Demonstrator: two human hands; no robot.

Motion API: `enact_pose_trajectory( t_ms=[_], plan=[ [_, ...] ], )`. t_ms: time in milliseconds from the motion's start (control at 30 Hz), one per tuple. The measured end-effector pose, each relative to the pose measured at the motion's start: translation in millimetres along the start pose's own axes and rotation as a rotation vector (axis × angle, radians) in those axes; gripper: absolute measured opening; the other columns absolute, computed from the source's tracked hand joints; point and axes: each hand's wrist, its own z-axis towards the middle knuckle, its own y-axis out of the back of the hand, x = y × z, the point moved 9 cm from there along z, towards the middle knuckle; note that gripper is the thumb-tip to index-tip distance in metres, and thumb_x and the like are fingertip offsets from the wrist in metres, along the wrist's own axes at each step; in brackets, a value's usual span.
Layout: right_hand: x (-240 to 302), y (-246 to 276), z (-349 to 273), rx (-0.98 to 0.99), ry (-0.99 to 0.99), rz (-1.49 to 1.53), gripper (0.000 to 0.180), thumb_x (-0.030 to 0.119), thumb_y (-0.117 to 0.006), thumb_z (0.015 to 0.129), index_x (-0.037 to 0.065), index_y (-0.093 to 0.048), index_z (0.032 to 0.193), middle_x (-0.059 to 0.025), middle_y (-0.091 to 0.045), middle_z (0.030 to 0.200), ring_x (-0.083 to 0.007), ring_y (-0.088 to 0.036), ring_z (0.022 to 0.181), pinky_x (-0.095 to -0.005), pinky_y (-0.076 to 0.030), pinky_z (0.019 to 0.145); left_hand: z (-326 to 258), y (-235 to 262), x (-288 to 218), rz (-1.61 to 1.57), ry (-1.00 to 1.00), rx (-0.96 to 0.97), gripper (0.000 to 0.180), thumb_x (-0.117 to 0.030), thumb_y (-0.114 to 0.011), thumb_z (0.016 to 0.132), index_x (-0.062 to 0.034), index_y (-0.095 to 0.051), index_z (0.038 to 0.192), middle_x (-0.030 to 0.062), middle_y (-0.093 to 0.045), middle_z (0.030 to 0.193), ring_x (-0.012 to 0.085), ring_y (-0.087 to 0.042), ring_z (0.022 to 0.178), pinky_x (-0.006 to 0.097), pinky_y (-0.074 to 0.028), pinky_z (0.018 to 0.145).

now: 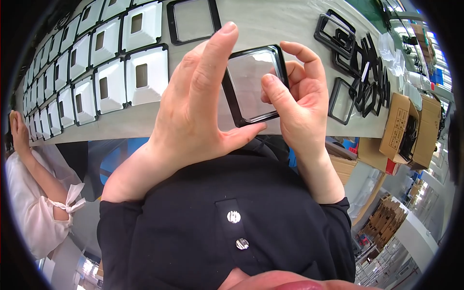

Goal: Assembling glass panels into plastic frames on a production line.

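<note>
A black frame [253, 72] with a clear window [245, 100] is held up in the upper middle of the picture, above the tabletop [285, 19] and tilted a little to the left. The right hand [305, 99] pinches its right side, with the thumb lying over the front and the fingers curled around the edge and behind. The left hand [188, 104] is spread wide in a C around the left side, its thumb near the lower edge; whether the palm touches the rim cannot be told.

The frame looks light enough for one hand to carry. Its border is narrow and probably stiff, so it should keep its shape when pinched. The window seems the weak part: thin, glossy and bright with reflections, likely to take smudges or scratches, and perhaps to flex under a pressing thumb. The smooth black border may be slightly slippery. The safest grip would be by opposite long sides, or by the rounded corners, thumbs off the window. A similar frame [174, 24] lies flat at top centre, beside rows of white covers [126, 94] at upper left.
</note>
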Motion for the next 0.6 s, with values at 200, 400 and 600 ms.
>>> enact_pose_trajectory(
  t_ms=[200,400,600],
  plan=[
    [-12,4,0,0.021,-0.081,-0.076,0.051,0.002,-0.067,0.086,0.002,-0.042,0.131,-0.006,-0.061,0.089,-0.0092,-0.06,0.072,-0.0224,-0.049,0.067,-7,-7,7,0.009,0.02,0.04,0.122,-0.022,-0.094,0.051,0.0021,-0.023,0.148,0.0156,-0.054,0.118,0.024,-0.058,0.103,0.035,-0.048,0.087],
    [27,-10,-25,0.119,0.704,-1.182,0.047,0.026,-0.072,0.079,0.009,-0.062,0.122,-0.0081,-0.06,0.124,-0.0297,-0.054,0.113,-0.0397,-0.04,0.095,-6,-15,-1,0.258,0.026,0.144,0.123,-0.027,-0.094,0.049,-0.0002,-0.025,0.148,0.0122,-0.061,0.116,0.0271,-0.06,0.106,0.038,-0.048,0.092],
    [-7,-20,-45,0.378,0.47,-1.591,0.053,0.049,-0.05,0.093,0.012,-0.061,0.129,-0.0008,-0.052,0.142,-0.0275,-0.039,0.139,-0.0495,-0.018,0.113,-13,-21,19,0.128,0.059,0.131,0.121,-0.022,-0.094,0.046,-0.0016,-0.03,0.147,0.0121,-0.059,0.121,0.026,-0.06,0.105,0.038,-0.049,0.09]
  ],
)
